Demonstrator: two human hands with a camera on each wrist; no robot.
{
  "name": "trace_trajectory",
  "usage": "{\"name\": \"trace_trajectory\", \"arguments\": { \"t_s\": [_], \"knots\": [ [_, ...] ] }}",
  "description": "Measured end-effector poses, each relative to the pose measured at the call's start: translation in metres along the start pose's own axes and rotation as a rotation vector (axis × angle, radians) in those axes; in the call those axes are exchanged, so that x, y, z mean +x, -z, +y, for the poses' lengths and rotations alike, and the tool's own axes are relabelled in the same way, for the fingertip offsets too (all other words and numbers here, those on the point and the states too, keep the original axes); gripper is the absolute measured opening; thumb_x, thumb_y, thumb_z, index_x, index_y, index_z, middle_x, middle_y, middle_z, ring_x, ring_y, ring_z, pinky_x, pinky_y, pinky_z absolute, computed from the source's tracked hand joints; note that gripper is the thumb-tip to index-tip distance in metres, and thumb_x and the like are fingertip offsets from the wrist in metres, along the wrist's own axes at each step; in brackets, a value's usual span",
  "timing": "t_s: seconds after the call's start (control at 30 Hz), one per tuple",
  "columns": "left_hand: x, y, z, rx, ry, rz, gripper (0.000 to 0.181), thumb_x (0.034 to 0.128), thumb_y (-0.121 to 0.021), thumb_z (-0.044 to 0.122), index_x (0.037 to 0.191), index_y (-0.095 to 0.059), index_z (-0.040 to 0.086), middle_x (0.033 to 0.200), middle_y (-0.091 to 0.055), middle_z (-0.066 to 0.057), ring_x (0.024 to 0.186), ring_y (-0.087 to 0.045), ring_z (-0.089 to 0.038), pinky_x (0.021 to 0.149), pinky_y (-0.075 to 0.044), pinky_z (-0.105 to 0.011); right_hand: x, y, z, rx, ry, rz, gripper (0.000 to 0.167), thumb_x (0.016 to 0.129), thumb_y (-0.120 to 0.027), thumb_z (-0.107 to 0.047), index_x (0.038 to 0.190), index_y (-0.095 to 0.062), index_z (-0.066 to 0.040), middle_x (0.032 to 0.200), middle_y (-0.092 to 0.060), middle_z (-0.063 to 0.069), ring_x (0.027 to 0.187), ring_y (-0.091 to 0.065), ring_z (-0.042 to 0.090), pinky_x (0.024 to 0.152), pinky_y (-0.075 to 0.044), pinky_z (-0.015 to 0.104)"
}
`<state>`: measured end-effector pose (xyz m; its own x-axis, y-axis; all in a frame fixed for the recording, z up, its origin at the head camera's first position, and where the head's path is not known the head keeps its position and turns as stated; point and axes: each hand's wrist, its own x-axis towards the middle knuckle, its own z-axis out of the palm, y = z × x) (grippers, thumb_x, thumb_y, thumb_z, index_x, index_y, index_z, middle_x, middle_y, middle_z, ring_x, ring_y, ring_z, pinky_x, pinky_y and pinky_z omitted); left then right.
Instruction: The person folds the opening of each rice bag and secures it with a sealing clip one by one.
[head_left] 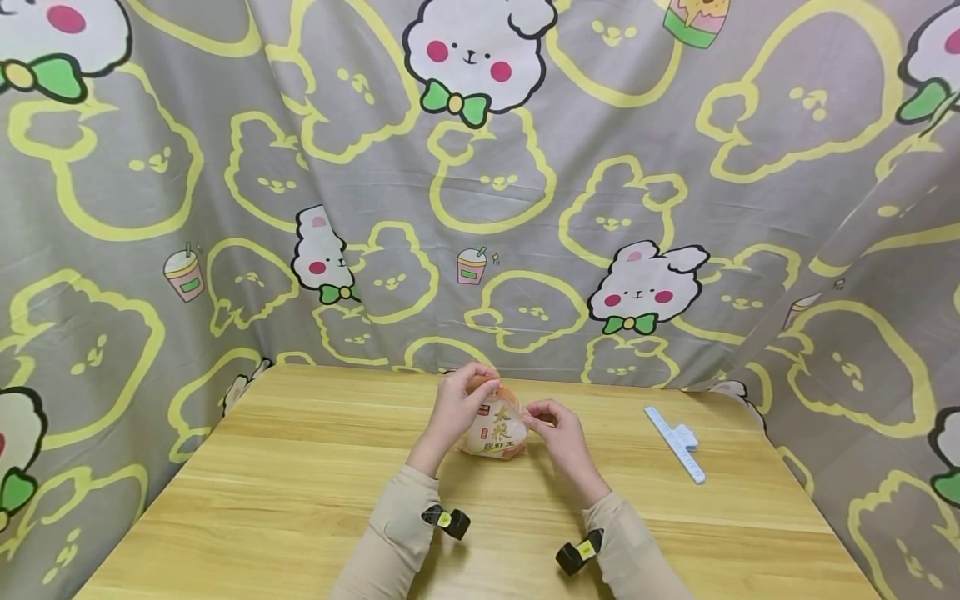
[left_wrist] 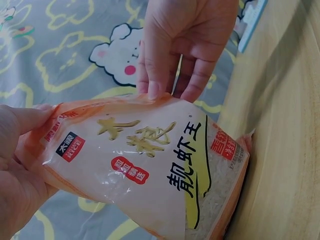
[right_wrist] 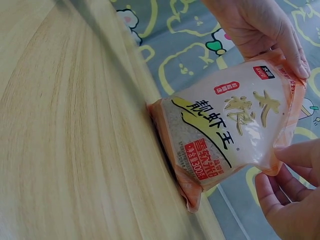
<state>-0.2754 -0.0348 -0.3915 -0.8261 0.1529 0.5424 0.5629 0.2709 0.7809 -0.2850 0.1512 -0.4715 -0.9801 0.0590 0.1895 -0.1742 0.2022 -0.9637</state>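
Note:
A bag of rice stands upright on the table, its bottom edge resting on the wood. It is white and orange plastic with gold and black characters, and pale grains show through a window low on the front. My left hand grips the bag's top corner, thumb on the front, as the left wrist view shows. At the bag's right edge, my right hand pinches the plastic between thumb and fingers. The back of the bag is hidden.
A light blue bag clip with ruler-like marks lies on the wooden table, to the right of my right hand. Grey patterned cloth hangs behind the table and at both sides.

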Motion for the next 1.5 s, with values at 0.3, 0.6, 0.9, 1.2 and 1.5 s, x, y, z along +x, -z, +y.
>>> {"name": "trace_trajectory", "arguments": {
  "t_s": [0.3,0.6,0.9,1.2,1.5],
  "knots": [
    [-0.001,0.002,0.000,-0.009,0.016,-0.021,0.012,0.0918,-0.064,0.005,0.097,-0.066,-0.006,0.099,-0.072,-0.020,0.102,-0.070,-0.032,0.087,-0.056,-0.044,-0.003,0.001,-0.004,0.007,-0.021,-0.013,0.018,0.086,-0.072,-0.008,0.101,-0.069,0.002,0.104,-0.069,0.017,0.093,-0.062,0.013,0.079,-0.048,0.017],
    [-0.002,0.001,-0.001,-0.008,0.039,-0.016,0.010,0.0932,-0.063,0.006,0.097,-0.066,-0.003,0.099,-0.072,-0.019,0.103,-0.070,-0.033,0.088,-0.054,-0.050,-0.014,0.004,-0.036,-0.029,-0.040,-0.021,0.020,0.090,-0.068,-0.008,0.104,-0.068,0.006,0.106,-0.068,0.020,0.091,-0.059,0.012,0.079,-0.045,0.021],
    [-0.001,0.001,0.000,0.007,0.021,-0.007,0.010,0.0924,-0.063,0.005,0.096,-0.066,-0.004,0.097,-0.071,-0.019,0.100,-0.070,-0.033,0.086,-0.055,-0.047,0.000,0.002,-0.015,-0.009,-0.016,0.007,0.028,0.090,-0.071,-0.020,0.108,-0.069,0.000,0.108,-0.070,0.014,0.097,-0.061,0.010,0.087,-0.047,0.025],
    [0.002,0.000,-0.008,0.001,0.022,-0.008,0.009,0.0919,-0.064,0.005,0.096,-0.066,-0.003,0.097,-0.072,-0.019,0.101,-0.070,-0.032,0.087,-0.055,-0.047,0.006,-0.001,-0.022,0.014,0.005,-0.005,0.027,0.090,-0.070,-0.016,0.111,-0.068,0.002,0.114,-0.069,0.018,0.104,-0.064,0.020,0.085,-0.049,0.021],
    [0.000,0.002,0.001,-0.003,0.028,-0.021,0.010,0.0924,-0.063,0.005,0.096,-0.065,-0.004,0.098,-0.071,-0.019,0.104,-0.069,-0.034,0.089,-0.054,-0.050,-0.007,-0.004,-0.061,0.017,0.030,-0.042,0.025,0.091,-0.067,-0.008,0.111,-0.066,0.007,0.111,-0.068,0.023,0.103,-0.064,0.023,0.079,-0.049,0.015]
  ]
}}
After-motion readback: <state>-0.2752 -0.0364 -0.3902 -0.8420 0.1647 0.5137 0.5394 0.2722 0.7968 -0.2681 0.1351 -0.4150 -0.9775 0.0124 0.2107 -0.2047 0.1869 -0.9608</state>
